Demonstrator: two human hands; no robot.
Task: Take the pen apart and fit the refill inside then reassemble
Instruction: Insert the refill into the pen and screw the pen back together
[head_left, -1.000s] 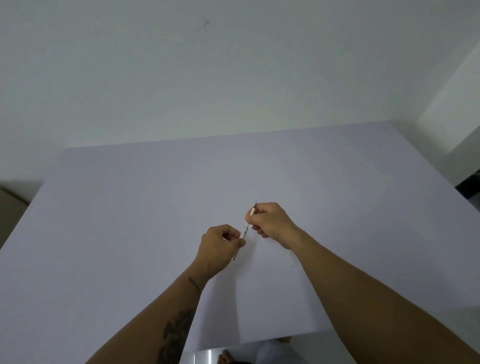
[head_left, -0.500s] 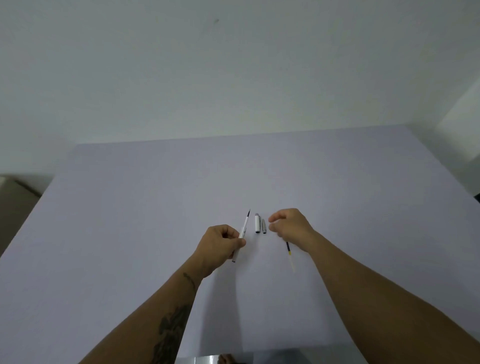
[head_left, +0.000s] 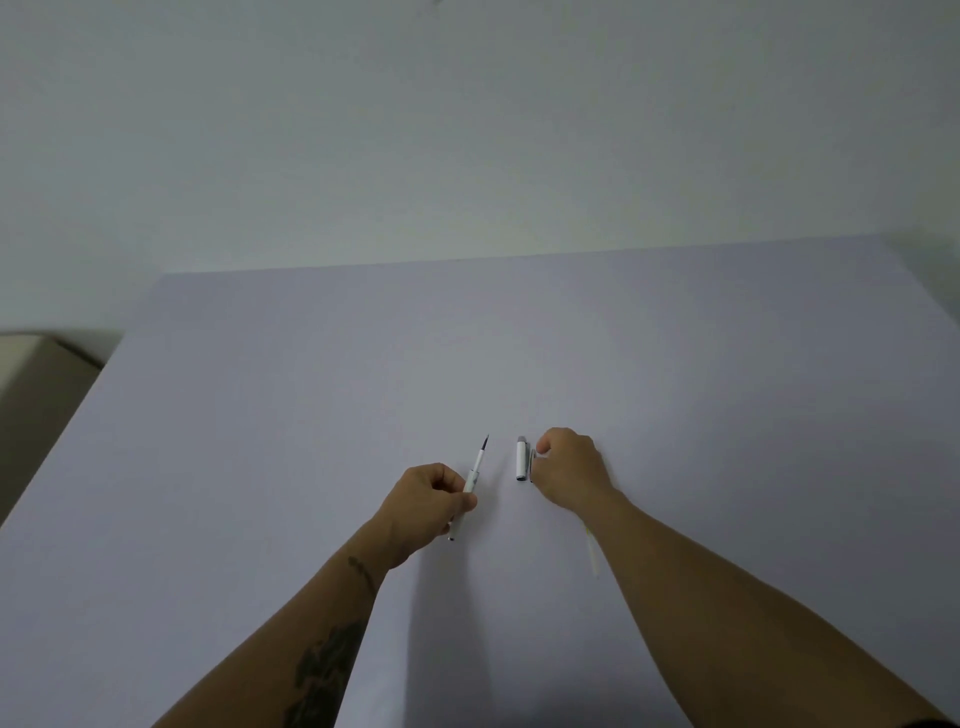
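Pen (head_left: 475, 475): slim white barrel with a dark pointed tip, tilted up and away, tip toward the far edge of the table (head_left: 311, 389). Pinched in the left hand (head_left: 428, 501), grip pressed together around the lower half between thumb and curled fingers; butt end poking out below the fist. Cap (head_left: 521, 458): short white cylinder with a rounded grey end, lying flat on the table between the two hands, lengthwise away from the viewer. Just right of it, touching or nearly so, a thin grey piece (head_left: 532, 464), possibly the clip or a second small part; too small to tell. Right hand (head_left: 569, 475) knuckles-up over that grey piece, fingers curled down, thumb tip near the cap's far end; grip state on it hard to make out, cannot tell whether anything is held. Refill (head_left: 591, 553): pale, thin, faint rod lying on the table beside the right forearm (head_left: 727, 597), its upper part hidden behind the wrist. Table: smooth, matte, pale lavender-grey sheet, square-cornered. Left forearm (head_left: 322, 649) with dark tattoos. Plain off-white wall (head_left: 467, 130) behind; beige block (head_left: 31, 374) at far left beyond the table's edge.
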